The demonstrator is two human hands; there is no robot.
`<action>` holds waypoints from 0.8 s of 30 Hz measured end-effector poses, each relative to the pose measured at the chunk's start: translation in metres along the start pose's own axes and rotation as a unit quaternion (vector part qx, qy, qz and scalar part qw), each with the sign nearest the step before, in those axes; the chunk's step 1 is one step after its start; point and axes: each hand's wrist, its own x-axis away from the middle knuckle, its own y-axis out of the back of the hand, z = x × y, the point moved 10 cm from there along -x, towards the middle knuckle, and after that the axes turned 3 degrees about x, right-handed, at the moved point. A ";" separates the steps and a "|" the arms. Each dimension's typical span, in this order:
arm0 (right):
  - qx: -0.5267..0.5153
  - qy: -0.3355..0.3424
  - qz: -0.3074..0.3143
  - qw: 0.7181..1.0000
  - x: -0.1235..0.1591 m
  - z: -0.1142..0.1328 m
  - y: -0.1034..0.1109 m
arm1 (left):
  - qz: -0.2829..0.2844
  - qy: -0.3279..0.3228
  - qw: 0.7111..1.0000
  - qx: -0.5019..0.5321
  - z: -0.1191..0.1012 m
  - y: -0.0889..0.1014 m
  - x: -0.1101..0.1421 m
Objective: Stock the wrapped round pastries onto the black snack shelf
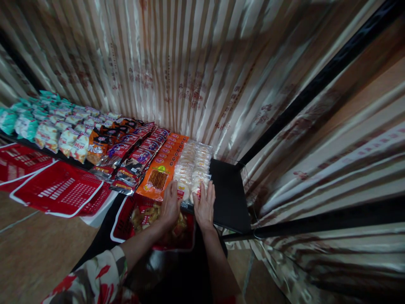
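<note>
Two rows of clear packets of round white crackers (185, 166) lie on the right part of a black shelf (230, 194). My left hand (171, 204) rests at the front end of the left row, its fingers stretched out against the packet and the orange bag beside it. My right hand (204, 207) touches the front packet of the right row, fingers extended and slightly apart. Left of the crackers lies a large flat orange snack bag (164, 166). Below my hands, a red basket (118, 226) holds several wrapped items that I cannot make out clearly.
Rows of dark red packets (133, 162), orange-black bags (96, 145), white bags (74, 141) and green bags (27, 124) fill the shelf leftward. Red baskets (60, 188) stand below. Black posts (303, 90) and a striped curtain (190, 63) border the shelf.
</note>
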 end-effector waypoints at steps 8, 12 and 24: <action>0.014 0.000 0.003 1.000 0.001 0.000 -0.003 | -0.015 0.017 1.000 -0.018 0.003 -0.003 -0.014; 0.026 0.010 0.008 1.000 0.001 0.003 -0.004 | -0.031 0.001 0.999 -0.036 0.000 -0.004 -0.018; 0.045 0.000 0.016 0.999 0.002 0.006 -0.005 | -0.052 -0.046 0.997 -0.029 -0.011 0.005 -0.004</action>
